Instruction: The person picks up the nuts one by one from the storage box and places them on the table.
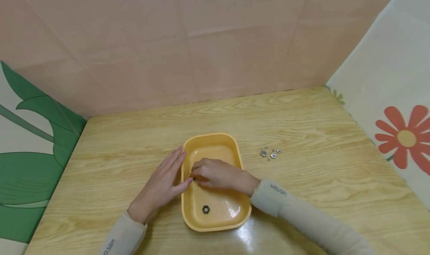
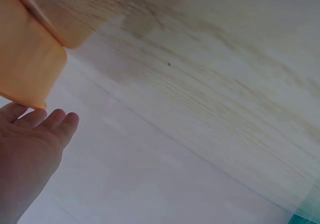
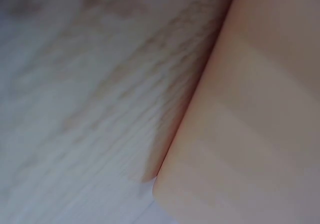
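A yellow plastic tray stands on the table, with a dark hex nut lying near its front end. My right hand reaches over the tray's right rim. Its curled fingers pinch a small dark piece by the left wall; most of that piece is hidden, so its kind does not show. Against the left rim rests my left hand, fingers straight and thumb over the edge close to the right fingertips. In the left wrist view, the left fingers touch the tray's rim.
Several silver nuts of different sizes lie loose on the wooden table to the tray's right. A pinkish sheet rises behind the table. Printed panels with green leaves and a red flower flank it.
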A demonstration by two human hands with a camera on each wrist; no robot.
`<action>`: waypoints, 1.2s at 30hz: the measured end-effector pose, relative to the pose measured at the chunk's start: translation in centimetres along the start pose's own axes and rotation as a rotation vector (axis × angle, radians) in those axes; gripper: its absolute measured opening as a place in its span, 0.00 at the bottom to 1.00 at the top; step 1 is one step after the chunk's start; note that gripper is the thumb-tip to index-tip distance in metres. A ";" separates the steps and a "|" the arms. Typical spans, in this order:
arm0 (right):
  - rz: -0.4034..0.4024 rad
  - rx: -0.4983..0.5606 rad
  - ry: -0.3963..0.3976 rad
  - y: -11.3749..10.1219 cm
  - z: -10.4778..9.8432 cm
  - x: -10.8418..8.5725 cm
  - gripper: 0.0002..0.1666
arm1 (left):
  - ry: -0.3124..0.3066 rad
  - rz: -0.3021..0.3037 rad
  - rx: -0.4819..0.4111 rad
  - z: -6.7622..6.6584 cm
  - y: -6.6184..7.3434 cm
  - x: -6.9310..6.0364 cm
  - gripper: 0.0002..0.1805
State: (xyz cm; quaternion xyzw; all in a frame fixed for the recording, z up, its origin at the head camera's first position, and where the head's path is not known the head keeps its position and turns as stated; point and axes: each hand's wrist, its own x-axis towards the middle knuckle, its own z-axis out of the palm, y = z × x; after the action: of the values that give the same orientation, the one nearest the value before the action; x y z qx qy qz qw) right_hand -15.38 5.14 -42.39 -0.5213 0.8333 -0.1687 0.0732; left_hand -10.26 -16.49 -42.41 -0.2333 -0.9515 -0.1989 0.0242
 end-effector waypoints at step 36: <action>0.003 -0.083 0.000 0.2 0.6 0.1 0.08 | 0.008 0.000 0.003 0.2 -0.1 -0.1 0.45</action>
State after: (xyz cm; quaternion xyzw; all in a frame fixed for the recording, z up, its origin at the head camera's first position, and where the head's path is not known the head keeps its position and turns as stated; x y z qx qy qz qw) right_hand -15.43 5.05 -43.03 -0.5226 0.8403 -0.1341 0.0518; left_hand -10.21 -16.54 -42.64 -0.2324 -0.9517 -0.1986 0.0283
